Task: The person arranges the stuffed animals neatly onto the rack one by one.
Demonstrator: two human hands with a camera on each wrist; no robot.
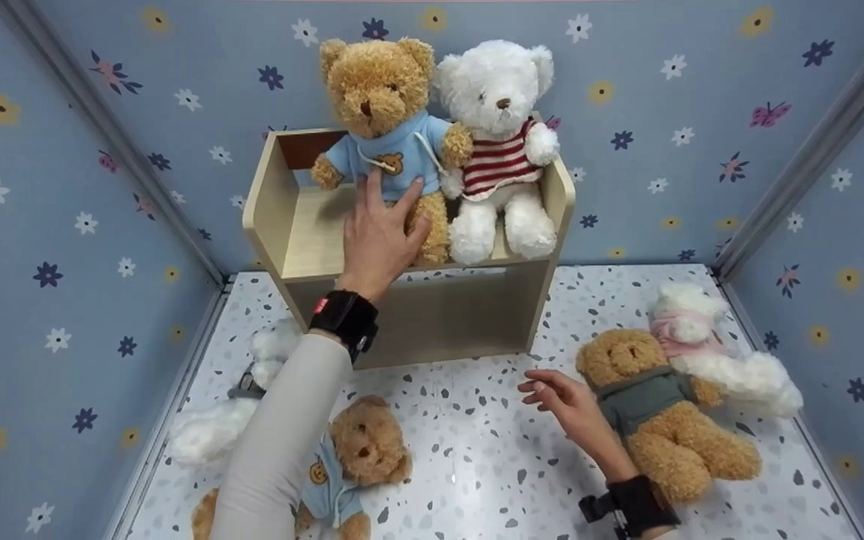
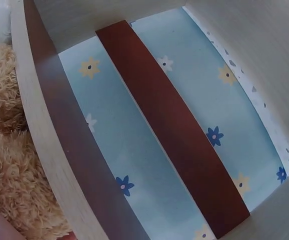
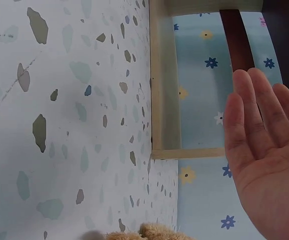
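Tan bear (image 1: 391, 146) on shelf (image 1: 316, 240), my L fingers (image 1: 374, 193) spread wide against it, prob. steadying; R fingers (image 1: 554, 382) loose, empty.

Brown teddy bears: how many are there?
3: the blue-hoodie bear on the shelf; the bear in light blue, on the floor, partly behind the left sleeve; the bear in grey-green, on the floor at right. Others may be hidden.

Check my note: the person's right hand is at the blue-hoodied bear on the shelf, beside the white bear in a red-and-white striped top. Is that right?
Not quite: the head view shows the left hand at the blue-hoodied bear on the shelf, beside the white bear in a red-and-white striped top. The right hand is lower, away from both.
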